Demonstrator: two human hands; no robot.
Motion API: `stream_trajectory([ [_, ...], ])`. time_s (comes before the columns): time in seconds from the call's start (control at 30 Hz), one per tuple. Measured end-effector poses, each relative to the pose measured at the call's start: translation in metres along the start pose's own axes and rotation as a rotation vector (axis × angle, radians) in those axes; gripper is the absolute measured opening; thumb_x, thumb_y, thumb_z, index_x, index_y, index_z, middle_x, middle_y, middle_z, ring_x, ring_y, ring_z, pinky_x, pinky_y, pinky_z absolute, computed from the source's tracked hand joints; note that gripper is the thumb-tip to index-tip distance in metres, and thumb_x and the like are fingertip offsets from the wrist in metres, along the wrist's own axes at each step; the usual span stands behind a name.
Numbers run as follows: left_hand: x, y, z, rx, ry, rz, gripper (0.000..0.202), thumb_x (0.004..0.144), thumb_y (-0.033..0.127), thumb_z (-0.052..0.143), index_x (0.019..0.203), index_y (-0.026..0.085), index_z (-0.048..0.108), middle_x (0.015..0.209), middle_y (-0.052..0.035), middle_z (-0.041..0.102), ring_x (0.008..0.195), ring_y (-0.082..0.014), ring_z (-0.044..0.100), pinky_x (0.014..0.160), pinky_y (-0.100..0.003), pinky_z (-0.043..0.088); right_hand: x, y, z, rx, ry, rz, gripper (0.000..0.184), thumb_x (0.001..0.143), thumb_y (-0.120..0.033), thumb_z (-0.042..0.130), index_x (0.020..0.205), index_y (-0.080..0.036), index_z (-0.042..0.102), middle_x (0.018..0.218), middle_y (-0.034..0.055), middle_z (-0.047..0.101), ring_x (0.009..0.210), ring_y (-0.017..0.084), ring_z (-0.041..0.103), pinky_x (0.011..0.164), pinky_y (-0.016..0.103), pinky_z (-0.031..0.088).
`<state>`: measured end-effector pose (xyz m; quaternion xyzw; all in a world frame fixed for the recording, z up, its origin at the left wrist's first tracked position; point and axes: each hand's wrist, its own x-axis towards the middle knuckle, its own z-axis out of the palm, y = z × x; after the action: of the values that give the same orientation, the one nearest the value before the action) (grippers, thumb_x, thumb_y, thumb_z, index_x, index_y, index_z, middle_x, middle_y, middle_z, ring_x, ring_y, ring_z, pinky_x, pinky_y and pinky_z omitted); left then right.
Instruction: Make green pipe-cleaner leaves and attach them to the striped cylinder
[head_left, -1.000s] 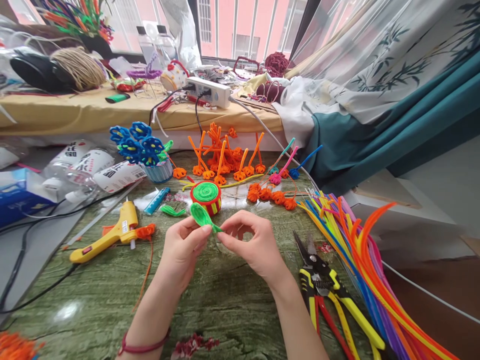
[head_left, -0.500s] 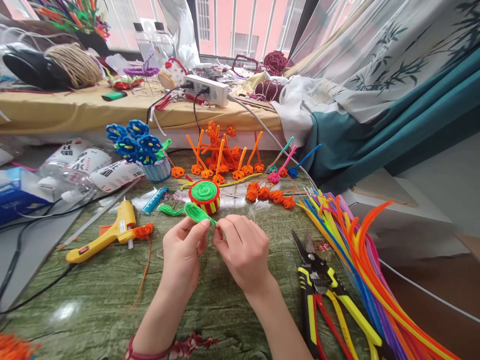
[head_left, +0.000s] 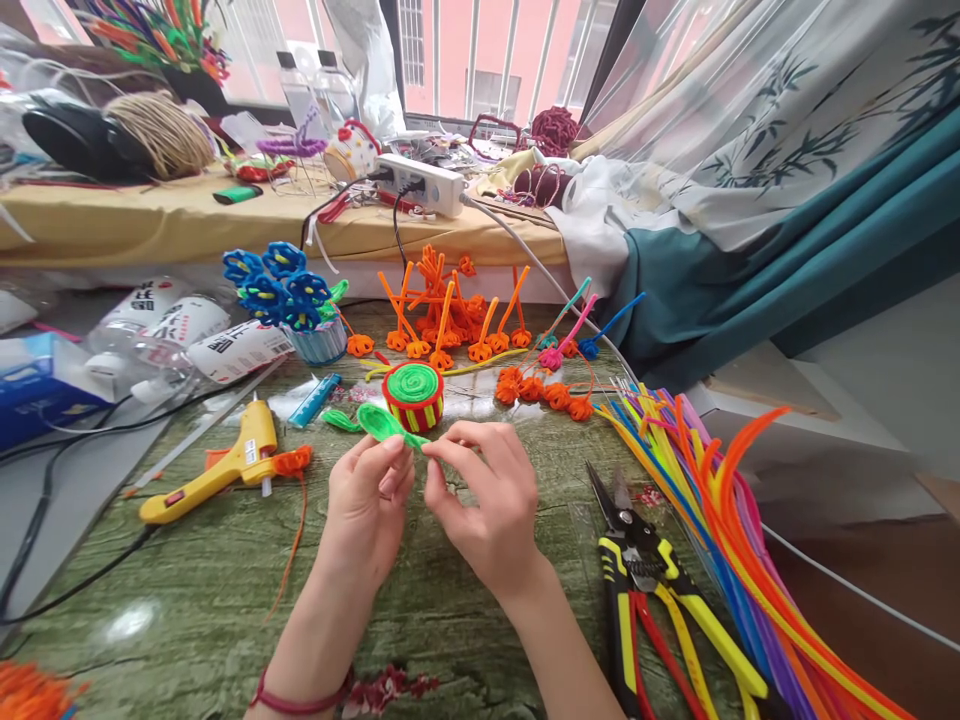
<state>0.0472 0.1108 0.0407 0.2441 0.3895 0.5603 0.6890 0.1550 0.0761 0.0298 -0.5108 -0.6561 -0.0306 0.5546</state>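
Observation:
My left hand [head_left: 369,500] pinches a green pipe-cleaner leaf [head_left: 379,420] between thumb and forefinger, its rounded loop pointing up and left. At the leaf's thin twisted tail are the fingertips of my right hand [head_left: 484,495], bent inward, with the thumb a little lower. Just behind the leaf stands a small round pot [head_left: 414,395] with a green spiral top and red and yellow striped sides. Another green leaf [head_left: 341,420] lies on the table to its left.
A yellow glue gun [head_left: 240,465] lies left, below a blue pot of blue flowers [head_left: 315,340]. Orange pipe-cleaner flowers [head_left: 442,320] stand behind. Black-and-yellow pliers [head_left: 637,560] and a bundle of coloured pipe cleaners [head_left: 720,500] lie right. A power strip [head_left: 424,185] sits on the ledge.
The leaf has shifted slightly left and tipped lower, showing more of its tail. My right thumb has moved down from the forefinger. The whole view has shifted a little.

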Motion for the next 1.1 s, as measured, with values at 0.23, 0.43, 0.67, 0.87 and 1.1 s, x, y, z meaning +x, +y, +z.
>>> stream_trajectory([
  [0.23, 0.000, 0.003, -0.003, -0.025, -0.034, 0.017, 0.035, 0.059, 0.020, 0.080, 0.051, 0.020, 0.046, 0.041, 0.0117, 0.034, 0.044, -0.0059, 0.018, 0.040, -0.018, 0.024, 0.006, 0.000, -0.005, 0.312, -0.044, 0.247, 0.010, 0.089, -0.010, 0.065, 0.092, -0.016, 0.072, 0.086, 0.0047, 0.072, 0.082, 0.018, 0.064, 0.076, 0.031, 0.050],
  [0.43, 0.000, 0.002, -0.004, 0.007, -0.059, 0.033, 0.031, 0.062, 0.019, 0.079, 0.052, 0.019, 0.049, 0.042, 0.0114, 0.036, 0.043, -0.0055, 0.021, 0.041, -0.018, 0.025, 0.008, 0.006, -0.009, 0.301, -0.114, 0.184, 0.008, 0.087, -0.010, 0.068, 0.086, -0.014, 0.074, 0.084, 0.0058, 0.074, 0.080, 0.018, 0.063, 0.074, 0.030, 0.049],
  [0.67, 0.001, 0.002, -0.006, 0.068, -0.088, 0.058, 0.027, 0.062, 0.018, 0.079, 0.052, 0.017, 0.055, 0.040, 0.0105, 0.038, 0.041, -0.0041, 0.026, 0.041, -0.016, 0.024, 0.011, 0.008, -0.013, 0.392, -0.192, 0.253, 0.008, 0.086, -0.010, 0.067, 0.085, -0.013, 0.075, 0.082, 0.0071, 0.072, 0.079, 0.019, 0.061, 0.075, 0.031, 0.045],
  [0.87, 0.001, 0.008, -0.011, 0.115, -0.152, 0.055, 0.018, 0.059, 0.021, 0.083, 0.057, 0.015, 0.066, 0.041, 0.0095, 0.043, 0.040, -0.0022, 0.029, 0.041, -0.014, 0.026, 0.015, 0.008, -0.018, 0.603, -0.316, 0.433, 0.009, 0.084, -0.013, 0.066, 0.077, -0.015, 0.071, 0.072, 0.0007, 0.066, 0.066, 0.013, 0.057, 0.063, 0.025, 0.044],
  [1.1, -0.004, 0.008, -0.017, 0.157, -0.327, -0.061, 0.025, 0.055, 0.029, 0.087, 0.056, 0.014, 0.067, 0.048, 0.0059, 0.047, 0.044, -0.0057, 0.035, 0.041, -0.018, 0.028, 0.015, 0.014, -0.030, 1.209, -0.559, 0.885, 0.002, 0.071, -0.017, 0.076, 0.070, -0.017, 0.076, 0.067, -0.0024, 0.067, 0.065, 0.011, 0.055, 0.064, 0.022, 0.043],
])
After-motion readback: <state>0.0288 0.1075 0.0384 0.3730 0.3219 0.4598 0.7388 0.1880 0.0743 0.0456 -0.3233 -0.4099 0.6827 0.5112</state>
